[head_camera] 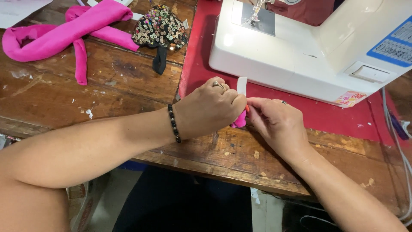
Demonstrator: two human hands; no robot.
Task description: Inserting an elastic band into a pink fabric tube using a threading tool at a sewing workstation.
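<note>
Pink fabric point(239, 121) and a white strip point(242, 85) are pinched between both hands, left hand point(209, 109) and right hand point(274, 122), above the wooden surface point(111, 86).

A white sewing machine point(300, 47) stands on a red mat point(326, 116) on a worn wooden table point(107, 86). Pink fabric strips point(64, 32) lie far left, beside a black sequined piece point(159, 28).

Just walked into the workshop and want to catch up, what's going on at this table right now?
A person sits at a worn wooden table, both hands meeting in front of a white sewing machine. The left hand and right hand pinch a small pink fabric piece with a white strip sticking up. A larger pink fabric piece and a black sequined piece lie farther back.
</note>
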